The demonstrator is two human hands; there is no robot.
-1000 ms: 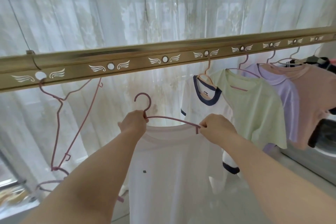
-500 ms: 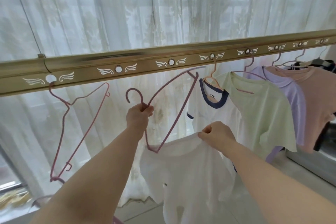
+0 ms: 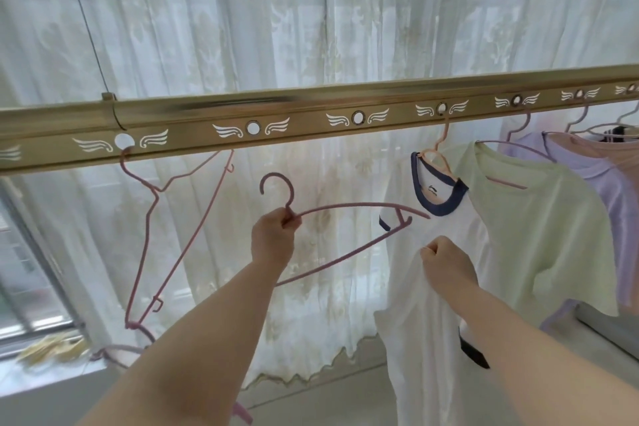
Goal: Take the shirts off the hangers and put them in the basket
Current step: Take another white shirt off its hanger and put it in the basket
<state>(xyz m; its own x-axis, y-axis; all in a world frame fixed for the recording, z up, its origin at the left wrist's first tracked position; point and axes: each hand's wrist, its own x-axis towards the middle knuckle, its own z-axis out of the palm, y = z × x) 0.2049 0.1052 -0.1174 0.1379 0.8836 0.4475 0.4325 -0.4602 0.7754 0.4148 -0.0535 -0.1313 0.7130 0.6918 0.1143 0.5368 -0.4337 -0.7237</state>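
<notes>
Now the pink hanger [image 3: 345, 206] is clear of the white shirt [image 3: 422, 373]; half a second ago it stood steeply tilted with its lower corner still caught in the neck opening, and a second ago the shirt hung fully on it. The left hand [image 3: 275, 239] has its grip clenched round the hanger's stem just under the hook; the hanger now lies close to level, its arms pointing right, below the gold rail [image 3: 311, 111] and touching nothing else. The right hand [image 3: 447, 268] has shifted to the right; its grip is a fist bunched on the top of the white shirt, which hangs straight down from it, free of any hanger, just in front of the navy-trimmed shirt [image 3: 441, 209]. That shirt is on a peach hanger [image 3: 436, 153] hooked to the rail; beside it to the right hang a pale green shirt [image 3: 536, 235] and a lilac shirt [image 3: 619, 204], both on hangers as before. At the left an empty pink hanger [image 3: 156, 189] dangles from a hole in the rail, tilted, where it was in the earlier frames; the rail sits higher in the view than it did then. Behind everything hangs a sheer white curtain [image 3: 242, 28].
</notes>
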